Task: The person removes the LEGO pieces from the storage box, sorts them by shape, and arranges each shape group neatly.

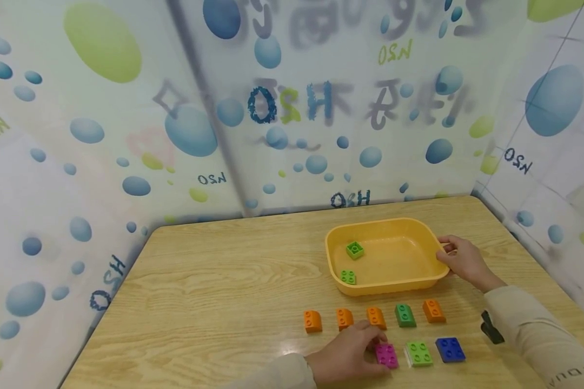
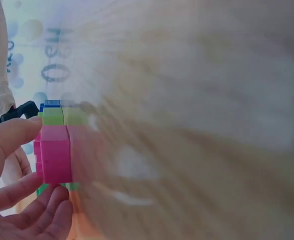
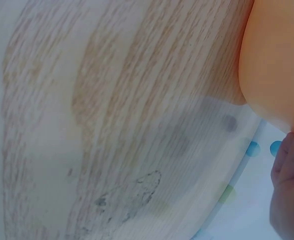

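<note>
A magenta toy brick (image 1: 386,355) lies on the table between the thumb and fingers of my left hand (image 1: 346,354), which pinches it at its sides. In the left wrist view, the brick (image 2: 55,155) stands edge-on beside the thumb. My right hand (image 1: 467,263) grips the right rim of a yellow plastic tray (image 1: 394,288). Inside that tray, a green brick (image 1: 354,249) and another green brick (image 1: 347,277) lie toward the left. To the right of the magenta brick are a lime brick (image 1: 419,354) and a blue brick (image 1: 450,350).
Behind the left hand runs a row of several orange bricks (image 1: 313,321) with one dark green brick (image 1: 405,315) among them. A black object (image 1: 491,328) is by the right sleeve. The wooden table (image 1: 214,281) meets patterned curtains (image 1: 292,162) at the back.
</note>
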Demonstrator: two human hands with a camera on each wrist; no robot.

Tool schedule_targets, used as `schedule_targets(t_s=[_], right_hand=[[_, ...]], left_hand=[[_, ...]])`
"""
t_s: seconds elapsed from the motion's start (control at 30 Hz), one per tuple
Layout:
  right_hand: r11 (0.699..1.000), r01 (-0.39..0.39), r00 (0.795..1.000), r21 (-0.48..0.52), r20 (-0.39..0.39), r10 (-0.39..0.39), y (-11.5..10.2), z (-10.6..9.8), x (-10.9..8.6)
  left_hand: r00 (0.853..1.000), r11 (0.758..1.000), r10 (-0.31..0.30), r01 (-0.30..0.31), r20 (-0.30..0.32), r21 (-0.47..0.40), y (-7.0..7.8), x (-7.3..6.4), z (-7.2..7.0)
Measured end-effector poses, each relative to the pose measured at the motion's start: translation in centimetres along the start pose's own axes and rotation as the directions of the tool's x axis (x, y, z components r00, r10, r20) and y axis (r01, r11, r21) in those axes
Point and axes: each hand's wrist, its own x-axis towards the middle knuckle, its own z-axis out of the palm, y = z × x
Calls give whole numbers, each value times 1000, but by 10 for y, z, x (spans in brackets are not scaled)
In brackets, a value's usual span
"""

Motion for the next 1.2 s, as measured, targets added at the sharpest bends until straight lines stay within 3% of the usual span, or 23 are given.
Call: schedule_targets(t_s=[0.2, 0.3, 0.4, 0.57, 0.7, 0.83, 0.97, 1.2], right_hand=[[1000, 8, 1000, 10, 2, -8, 0, 0, 0], [1000, 8, 1000, 9, -1, -8, 0, 0, 0], [1000, 3, 1000, 5, 0, -3, 1, 0, 0], [1000, -4, 1000, 3, 2, 4, 0, 1, -1], [1000, 1, 1000, 5, -1, -1, 0, 0, 0], [1000, 3, 1000, 10, -1, -3, 2, 0, 0], [1000, 0, 1000, 15, 2, 0, 3, 1, 0], [1000, 1, 1000, 15, -2, -1, 4, 0, 1]], left_hand=[[999, 998, 37, -36, -16, 43, 6, -2, -18], [995, 993, 73, -66, -68, 96, 8, 0, -33], [982, 981, 120, -94, -147, 172, 7, 4, -48], [960, 963, 148, -85, -239, 256, 0, 11, -69], [954, 957, 116, -33, -278, 287, -8, 22, -82], [959, 954, 68, 18, -275, 299, -16, 37, -92], [968, 954, 56, 20, -243, 300, -27, 51, -98], [994, 967, 51, -25, -97, 254, -48, 70, -103]])
